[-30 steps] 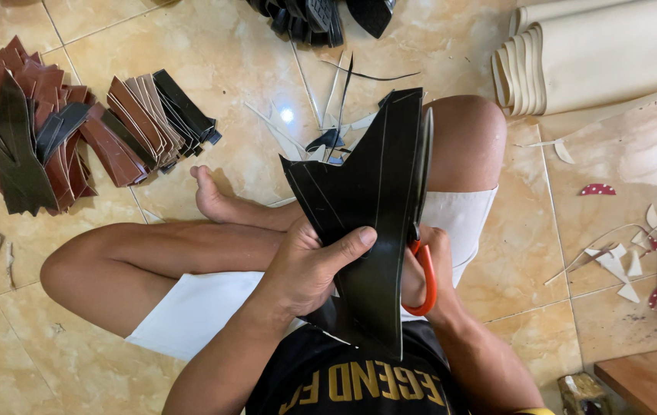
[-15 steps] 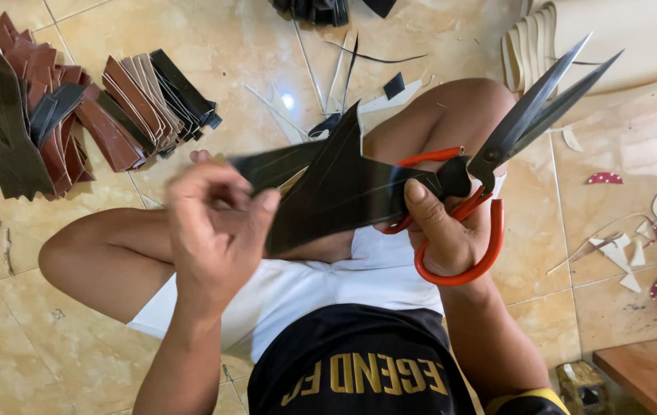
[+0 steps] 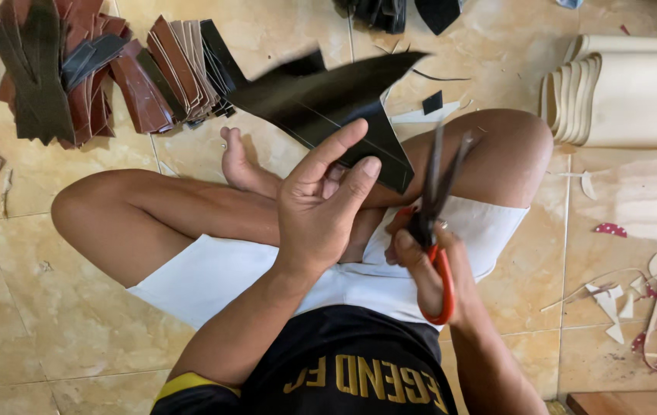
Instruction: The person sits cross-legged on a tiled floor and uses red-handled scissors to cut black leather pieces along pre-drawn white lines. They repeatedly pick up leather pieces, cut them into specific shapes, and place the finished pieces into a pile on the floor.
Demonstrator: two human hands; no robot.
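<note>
Head view shows our left hand (image 3: pixel 321 207) raised over our crossed legs, fingers partly spread, thumb and fingertips pinching the near edge of a dark cut piece of leather-like sheet (image 3: pixel 321 104). That piece fans out away from us, blurred, above our bare foot (image 3: pixel 240 165) and the tiled floor (image 3: pixel 52 330). Our right hand (image 3: pixel 428 269) is closed through the red loops of a pair of scissors (image 3: pixel 436 200), blades up and only slightly parted, just beside the sheet's right corner.

Further out, a fanned stack of brown and dark cut pieces (image 3: pixel 106 77) lies on the floor at upper left, rolled cream material (image 3: pixel 628 96) at upper right, and pale offcuts (image 3: pixel 613 307) near our right knee.

We judge the risks as these: the pinch is light and at one edge, so the floppy sheet could slip or fold. The blade tips stand close to our left fingers and thigh, so a careless turn of the wrist could nick skin.
</note>
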